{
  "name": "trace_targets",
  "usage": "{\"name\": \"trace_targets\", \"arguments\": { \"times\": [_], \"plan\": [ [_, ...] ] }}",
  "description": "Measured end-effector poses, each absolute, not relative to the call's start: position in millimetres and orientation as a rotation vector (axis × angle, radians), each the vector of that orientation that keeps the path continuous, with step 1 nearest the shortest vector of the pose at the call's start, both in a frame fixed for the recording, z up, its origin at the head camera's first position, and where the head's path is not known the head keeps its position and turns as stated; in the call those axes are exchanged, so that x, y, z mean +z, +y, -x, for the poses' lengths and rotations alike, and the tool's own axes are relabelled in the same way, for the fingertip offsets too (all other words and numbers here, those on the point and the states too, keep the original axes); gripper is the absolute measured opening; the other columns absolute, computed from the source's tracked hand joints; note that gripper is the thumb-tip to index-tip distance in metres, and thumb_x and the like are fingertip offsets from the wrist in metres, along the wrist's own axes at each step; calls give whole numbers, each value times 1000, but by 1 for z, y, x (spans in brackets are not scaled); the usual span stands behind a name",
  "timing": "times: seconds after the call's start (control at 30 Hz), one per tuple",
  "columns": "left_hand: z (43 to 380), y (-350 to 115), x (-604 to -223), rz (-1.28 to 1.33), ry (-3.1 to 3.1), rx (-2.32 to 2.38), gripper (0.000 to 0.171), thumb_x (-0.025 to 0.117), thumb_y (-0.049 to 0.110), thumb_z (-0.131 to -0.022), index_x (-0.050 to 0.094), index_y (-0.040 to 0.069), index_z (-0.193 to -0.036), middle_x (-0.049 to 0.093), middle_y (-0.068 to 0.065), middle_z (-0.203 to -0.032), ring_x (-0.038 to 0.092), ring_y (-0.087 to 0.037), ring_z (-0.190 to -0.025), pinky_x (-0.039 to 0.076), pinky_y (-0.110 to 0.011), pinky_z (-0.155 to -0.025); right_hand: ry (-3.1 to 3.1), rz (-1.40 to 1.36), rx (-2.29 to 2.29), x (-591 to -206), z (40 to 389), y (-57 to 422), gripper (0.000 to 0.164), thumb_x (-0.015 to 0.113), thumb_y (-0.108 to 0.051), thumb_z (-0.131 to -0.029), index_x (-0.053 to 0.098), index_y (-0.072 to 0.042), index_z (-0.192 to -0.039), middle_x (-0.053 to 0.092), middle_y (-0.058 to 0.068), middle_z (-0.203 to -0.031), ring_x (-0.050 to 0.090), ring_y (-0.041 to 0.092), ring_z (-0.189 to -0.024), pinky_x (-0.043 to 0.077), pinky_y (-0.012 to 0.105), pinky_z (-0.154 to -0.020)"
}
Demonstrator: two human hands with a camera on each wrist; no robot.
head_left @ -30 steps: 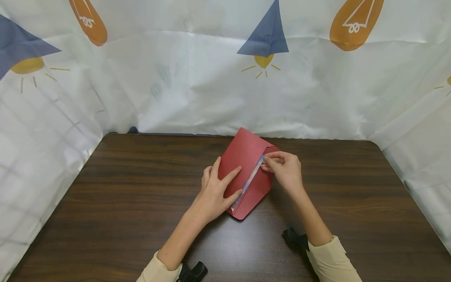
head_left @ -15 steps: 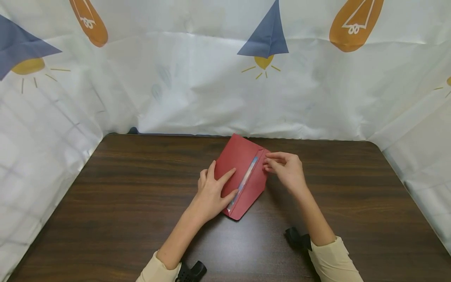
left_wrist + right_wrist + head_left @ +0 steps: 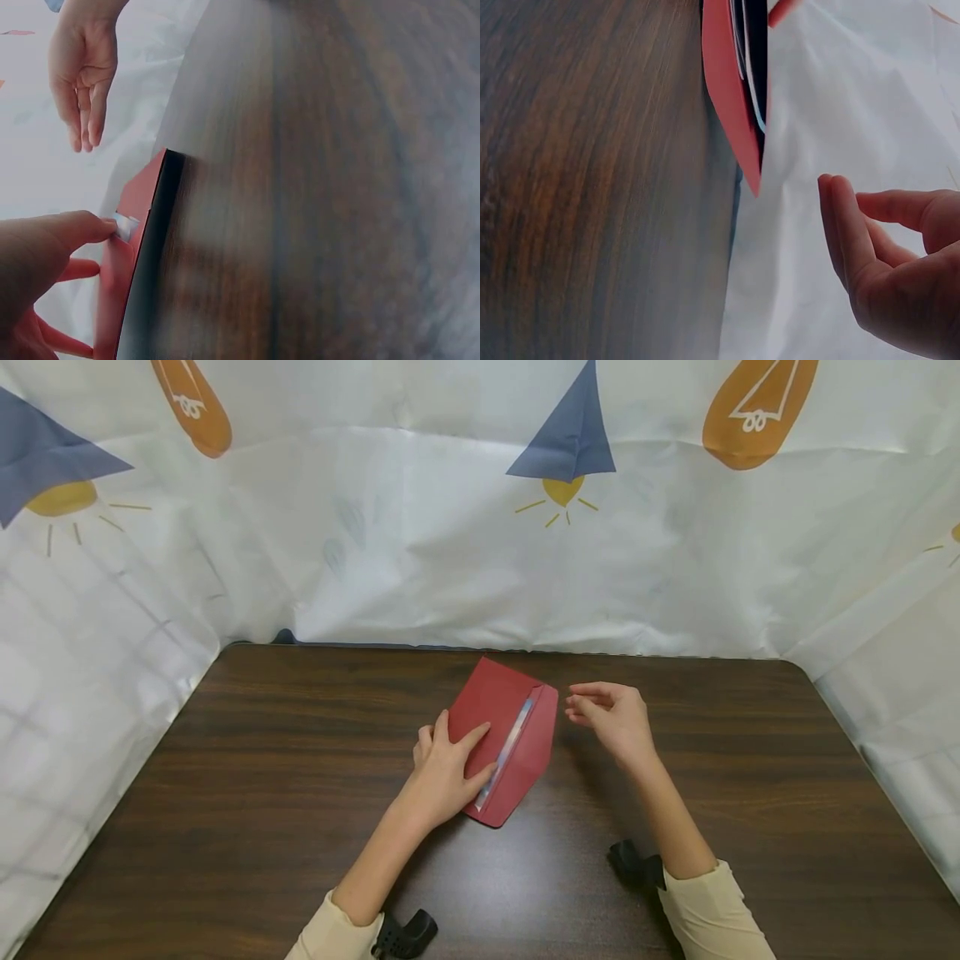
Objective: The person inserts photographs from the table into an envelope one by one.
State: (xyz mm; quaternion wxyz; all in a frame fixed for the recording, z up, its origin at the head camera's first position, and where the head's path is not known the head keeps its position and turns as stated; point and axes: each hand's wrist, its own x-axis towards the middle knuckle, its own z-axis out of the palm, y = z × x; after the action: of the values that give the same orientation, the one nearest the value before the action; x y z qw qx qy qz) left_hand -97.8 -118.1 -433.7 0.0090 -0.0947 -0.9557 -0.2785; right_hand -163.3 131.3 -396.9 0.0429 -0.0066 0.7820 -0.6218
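A red envelope (image 3: 486,710) lies slanted on the table, its flap (image 3: 534,747) folded back to the right. A pale, bluish paper insert (image 3: 510,739) shows as a strip along its opening. My left hand (image 3: 442,781) rests on the envelope's upper face with fingers spread, the thumb near the strip. In the left wrist view, the left thumb (image 3: 79,229) touches the pale insert. Just right of the envelope and apart from it, my right hand (image 3: 615,722) hovers with thumb and fingertips close together, holding nothing. The right wrist view shows the envelope (image 3: 724,82) edge-on, its mouth parted.
A dark wood-grain table (image 3: 300,718) spans the work area. Behind and beside it hangs a white sheet (image 3: 420,543) printed with lamps and bulbs. Black wrist cameras (image 3: 408,935) sit below both hands.
The right hand has let go at the envelope's opening and now stands apart from it. My left hand and the envelope have shifted left and slightly nearer.
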Motion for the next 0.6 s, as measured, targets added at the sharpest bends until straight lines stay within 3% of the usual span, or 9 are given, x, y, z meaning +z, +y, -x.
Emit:
{"name": "trace_targets", "arguments": {
  "times": [0.6],
  "plan": [
    [97,-120,-436,269,-3070,-682,66,79,40,-94,60,12,-150,44,-36,-147,41,-49,-125,38,-67,-99,2373,-37,-1897,-398,166,138,32,62,0,-104,63,19,-130,69,37,-121,77,14,-86,61,23,-80]
  ]
}}
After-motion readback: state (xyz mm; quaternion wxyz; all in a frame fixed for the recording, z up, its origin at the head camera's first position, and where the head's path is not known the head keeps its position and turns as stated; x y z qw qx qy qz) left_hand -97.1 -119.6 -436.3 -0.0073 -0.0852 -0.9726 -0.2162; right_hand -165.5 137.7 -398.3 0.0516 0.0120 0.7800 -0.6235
